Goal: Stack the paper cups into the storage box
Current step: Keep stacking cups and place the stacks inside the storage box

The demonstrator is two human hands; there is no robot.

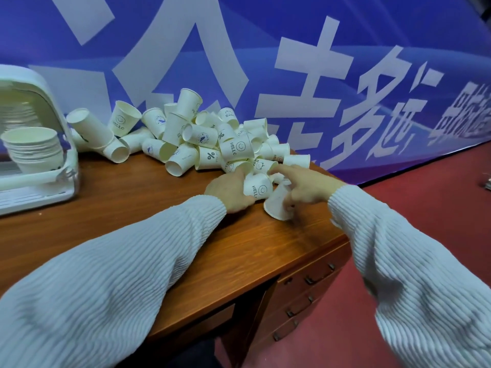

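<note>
Collection step in hand, judged from the layout. Left hand [229, 192] grips a HELLO cup [257, 187] at the near edge of the cup pile [202, 136]. Right hand [305, 185] holds a plain cup [277, 203], forefinger extended. Storage box [39, 134], far left, contains a nested stack [33, 148]. Next move: nest both cups, carry them left.

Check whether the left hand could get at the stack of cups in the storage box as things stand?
Probably yes: bare desk lies between it and the stack of cups, but the left hand holds a HELLO cup.
</note>
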